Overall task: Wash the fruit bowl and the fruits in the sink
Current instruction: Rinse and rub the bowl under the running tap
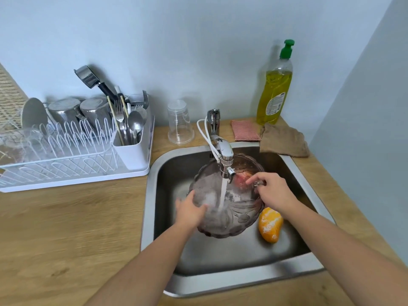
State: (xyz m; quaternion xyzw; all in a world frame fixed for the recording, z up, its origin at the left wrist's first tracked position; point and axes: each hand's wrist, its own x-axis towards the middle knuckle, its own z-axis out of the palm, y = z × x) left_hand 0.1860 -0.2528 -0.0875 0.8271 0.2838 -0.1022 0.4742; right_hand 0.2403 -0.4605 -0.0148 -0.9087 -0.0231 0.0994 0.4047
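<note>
Bowl (227,208): smoky ribbed glass, tilted under running water.

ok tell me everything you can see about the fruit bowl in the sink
The fruit bowl looks like smoky, purplish transparent glass with a scalloped rim and moulded relief patterns. It sits tilted in the steel sink, directly under the tap, whose stream hits its inside, leaving froth and water. The left hand grips its left rim; the right hand holds the far right rim. A reddish fruit shows through the glass. An orange-yellow fruit lies beside it at the right, apparently touching.
</note>
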